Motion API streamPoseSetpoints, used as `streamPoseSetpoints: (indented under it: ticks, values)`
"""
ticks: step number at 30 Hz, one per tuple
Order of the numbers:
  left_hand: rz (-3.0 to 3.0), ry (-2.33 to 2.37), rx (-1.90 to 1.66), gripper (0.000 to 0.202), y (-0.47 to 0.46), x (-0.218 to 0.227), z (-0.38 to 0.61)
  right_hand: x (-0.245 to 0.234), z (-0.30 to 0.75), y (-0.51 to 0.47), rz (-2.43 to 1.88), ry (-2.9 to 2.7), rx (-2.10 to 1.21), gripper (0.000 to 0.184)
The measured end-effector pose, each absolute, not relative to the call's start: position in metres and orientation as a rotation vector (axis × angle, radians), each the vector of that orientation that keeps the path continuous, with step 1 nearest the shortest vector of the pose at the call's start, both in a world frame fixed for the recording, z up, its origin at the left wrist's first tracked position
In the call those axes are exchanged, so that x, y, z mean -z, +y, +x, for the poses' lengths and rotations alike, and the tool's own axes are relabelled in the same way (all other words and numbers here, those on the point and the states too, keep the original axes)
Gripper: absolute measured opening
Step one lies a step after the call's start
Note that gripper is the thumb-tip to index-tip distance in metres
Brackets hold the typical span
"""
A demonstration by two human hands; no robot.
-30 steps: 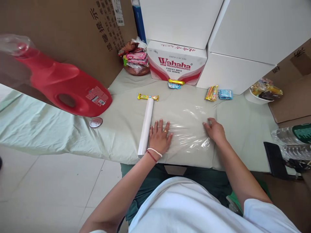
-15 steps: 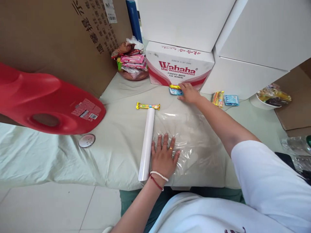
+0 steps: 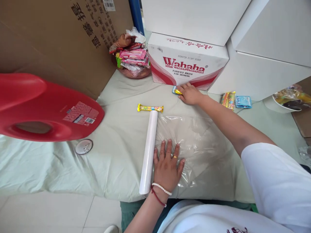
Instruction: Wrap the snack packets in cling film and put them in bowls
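My left hand [image 3: 168, 165] lies flat with fingers spread on a sheet of clear plastic film [image 3: 196, 139]. The film stretches to the right from a white roll [image 3: 148, 152], which lies beside that hand. Across the roll's far end is a yellow-wrapped snack stick [image 3: 150, 108]. Farther away, my right hand [image 3: 190, 94] has its fingers closed over another yellow-wrapped snack stick [image 3: 178, 92], in front of the water carton. A small blue packet [image 3: 174, 89] shows partly behind that stick; the rest is hidden by the fingers.
The Wahaha carton [image 3: 187, 64] stands at the back with white boxes [image 3: 194, 19] around it. Snack packs [image 3: 133, 55] are piled left of it. More sticks [image 3: 228, 100] and a blue packet [image 3: 243, 101] lie right. A red jug [image 3: 55, 110] and round disc [image 3: 84, 146] are left.
My right hand has closed in on the yellow stick, which has shifted towards the near side of the blue packet. My left hand stays flat on the film. The view has shifted slightly.
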State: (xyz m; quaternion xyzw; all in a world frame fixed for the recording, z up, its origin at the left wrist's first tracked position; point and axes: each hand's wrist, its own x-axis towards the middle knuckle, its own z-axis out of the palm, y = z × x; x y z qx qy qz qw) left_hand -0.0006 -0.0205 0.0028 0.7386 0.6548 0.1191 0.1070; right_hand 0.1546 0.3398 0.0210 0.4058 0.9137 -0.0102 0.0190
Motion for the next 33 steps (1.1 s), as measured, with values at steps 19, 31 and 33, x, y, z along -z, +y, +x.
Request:
streamPoseSetpoints:
  ticks: [19,31,33]
  values:
    - [2.155,1.898,-0.44,0.057,-0.023,-0.001,-0.001,-0.019,0.128,0.348,1.743,2.329,-0.03,0.054]
    - [2.177,1.904,-0.408,0.057,-0.023,0.001,-0.002,-0.036,0.107,0.321,1.966,2.626,0.109,0.043]
    - [2.188,1.914,-0.401,0.057,-0.023,0.002,-0.002,-0.046,0.087,0.317,1.944,2.72,0.228,0.045]
